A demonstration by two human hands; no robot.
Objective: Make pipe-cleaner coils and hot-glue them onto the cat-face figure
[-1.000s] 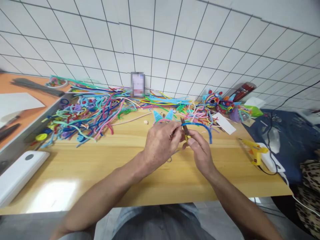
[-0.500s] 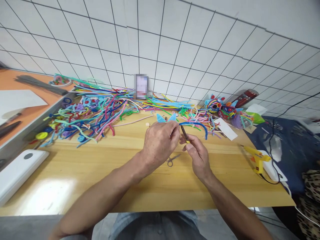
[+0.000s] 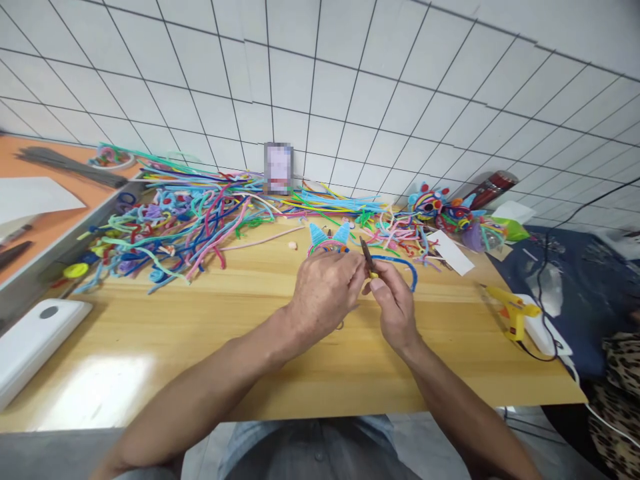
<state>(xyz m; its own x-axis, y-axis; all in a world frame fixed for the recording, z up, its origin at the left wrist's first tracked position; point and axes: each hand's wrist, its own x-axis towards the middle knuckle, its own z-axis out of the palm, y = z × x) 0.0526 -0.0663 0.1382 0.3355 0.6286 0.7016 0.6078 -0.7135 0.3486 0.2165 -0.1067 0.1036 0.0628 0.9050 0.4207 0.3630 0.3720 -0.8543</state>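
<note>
My left hand (image 3: 327, 293) is closed, back of the hand up, around a pipe-cleaner figure with two light blue pointed ears (image 3: 337, 233). Its lower part is hidden behind the fingers. In my right hand (image 3: 397, 303) is a pair of pliers (image 3: 369, 257) with dark narrow jaws pointing up and a yellow handle, gripped between thumb and fingers. The two hands nearly touch. A dark blue pipe cleaner (image 3: 411, 270) curves out to the right beyond my right hand. Below my left hand, a scissors ring (image 3: 341, 325) peeks out on the table.
Many coloured pipe cleaners (image 3: 200, 227) are heaped at the back left. A phone (image 3: 279, 168) leans on the tiled wall. Finished pipe-cleaner figures (image 3: 435, 203) stand back right. A yellow glue gun (image 3: 515, 310) with its cord lies right; a white device (image 3: 43, 347) sits left.
My left hand has lowered slightly, and more of the figure below its ears shows. The pliers' jaws now point more upright beside my left fingers. The scissors are mostly covered now.
</note>
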